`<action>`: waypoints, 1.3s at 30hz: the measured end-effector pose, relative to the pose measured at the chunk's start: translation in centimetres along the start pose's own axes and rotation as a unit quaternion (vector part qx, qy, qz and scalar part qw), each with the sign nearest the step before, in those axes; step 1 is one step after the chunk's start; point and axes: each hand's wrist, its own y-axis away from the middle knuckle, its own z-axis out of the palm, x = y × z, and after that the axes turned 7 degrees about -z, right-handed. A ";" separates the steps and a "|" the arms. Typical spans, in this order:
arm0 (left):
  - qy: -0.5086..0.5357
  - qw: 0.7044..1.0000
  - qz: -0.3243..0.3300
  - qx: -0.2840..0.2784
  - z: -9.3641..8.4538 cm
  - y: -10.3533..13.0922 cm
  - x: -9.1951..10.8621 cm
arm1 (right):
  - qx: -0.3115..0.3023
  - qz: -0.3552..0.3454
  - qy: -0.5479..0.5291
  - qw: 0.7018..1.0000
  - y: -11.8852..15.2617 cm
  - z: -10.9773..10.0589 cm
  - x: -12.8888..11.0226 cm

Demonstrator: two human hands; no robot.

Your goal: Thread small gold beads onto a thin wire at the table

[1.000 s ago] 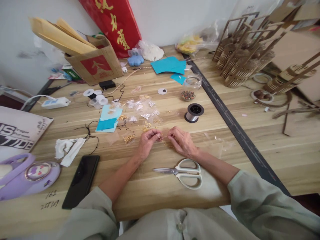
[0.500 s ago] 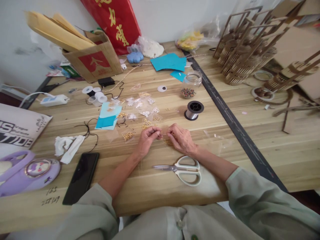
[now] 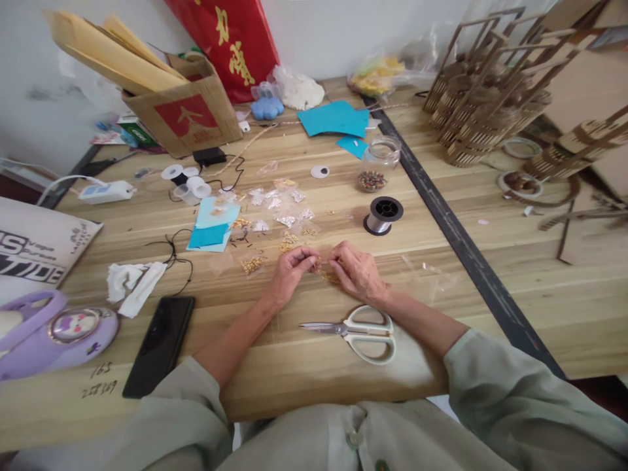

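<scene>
My left hand (image 3: pixel 294 273) and my right hand (image 3: pixel 357 271) face each other a short way apart above the wooden table. Thumb and forefinger of the left are pinched together on something too small to make out. The right is pinched as well, and what its fingertips hold is mostly hidden. A thin gold chain (image 3: pixel 330 279) shows just below the gap between them. Scissors (image 3: pixel 347 332) with pale handles lie in front of the right wrist, blades to the left. Beyond the left hand are small bags of gold beads (image 3: pixel 253 264) and loose gold findings (image 3: pixel 288 243).
A spool of wire (image 3: pixel 383 216) and a jar of beads (image 3: pixel 377 167) stand beyond my right hand. Left lie a black phone (image 3: pixel 159 347), white tissue (image 3: pixel 142 288) and blue cards (image 3: pixel 210 235). A black strip (image 3: pixel 441 219) crosses the table at right, near bamboo baskets (image 3: pixel 471 124).
The view has shifted very slightly. Both hands keep almost the same pinched pose and place, and nothing on the table has visibly been moved.
</scene>
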 end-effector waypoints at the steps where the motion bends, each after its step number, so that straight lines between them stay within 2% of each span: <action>1: 0.000 1.000 -0.001 0.000 0.0 0.0 0.0 | 0.000 0.000 0.001 1.000 0.0 0.0 0.0; 39: -0.013 1.000 -0.002 0.001 0.2 0.2 0.4 | -0.019 0.001 -0.005 1.000 0.1 0.3 0.3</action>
